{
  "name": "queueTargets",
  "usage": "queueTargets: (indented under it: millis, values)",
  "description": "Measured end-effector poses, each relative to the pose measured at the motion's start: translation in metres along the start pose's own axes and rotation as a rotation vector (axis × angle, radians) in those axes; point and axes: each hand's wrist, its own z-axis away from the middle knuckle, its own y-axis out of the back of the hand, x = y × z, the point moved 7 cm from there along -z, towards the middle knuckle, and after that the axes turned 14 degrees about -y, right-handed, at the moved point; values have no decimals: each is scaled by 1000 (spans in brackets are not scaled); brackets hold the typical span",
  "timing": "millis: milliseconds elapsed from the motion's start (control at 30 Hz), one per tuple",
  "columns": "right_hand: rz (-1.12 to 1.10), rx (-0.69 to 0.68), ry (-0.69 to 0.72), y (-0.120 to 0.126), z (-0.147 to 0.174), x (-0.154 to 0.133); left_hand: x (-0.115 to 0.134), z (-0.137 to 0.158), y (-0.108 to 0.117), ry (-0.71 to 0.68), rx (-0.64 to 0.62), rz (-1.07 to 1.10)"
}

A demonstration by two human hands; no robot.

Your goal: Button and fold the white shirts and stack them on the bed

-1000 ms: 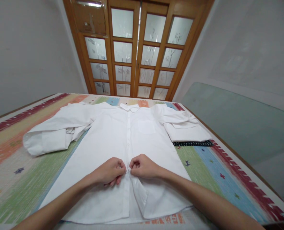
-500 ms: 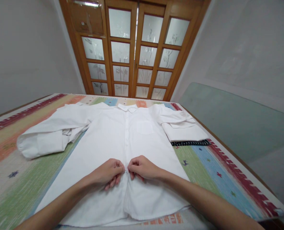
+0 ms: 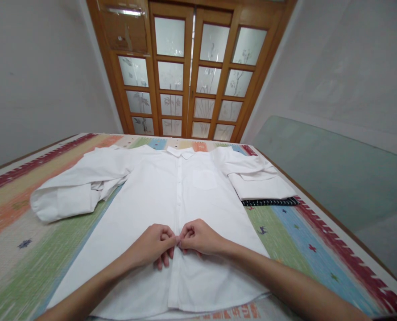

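Observation:
A white long-sleeved shirt [image 3: 151,191] lies spread front side up, its collar at the far end and its hem towards me. Both hands meet low on the button placket. My left hand [image 3: 160,243] pinches the placket edge between thumb and forefinger. Touching it from the other side, my right hand [image 3: 198,237] pinches the same spot. The fingertips hide the button there. Above them, the visible front is closed along the placket up to the collar.
A striped, patterned cloth [image 3: 285,232] covers the table under the shirt. By the right sleeve lies a dark patterned fabric [image 3: 268,202], partly covered. A pale green panel [image 3: 319,169] leans along the right wall. Wooden doors [image 3: 189,67] with glass panes stand behind.
My fingertips have come together at the placket, the right hand closing in on the left. Below them, the placket now lies flatter and straighter down to the hem. The view has shifted slightly.

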Motion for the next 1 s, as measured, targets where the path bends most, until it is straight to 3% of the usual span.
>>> queueTargets:
  millis: [467, 1000]
  values:
    - [-18, 38, -17, 1, 1, 0, 4, 0, 2, 13, 54, -134]
    - [48, -18, -40, 1, 1, -1, 0, -3, 2, 46, 40, 5]
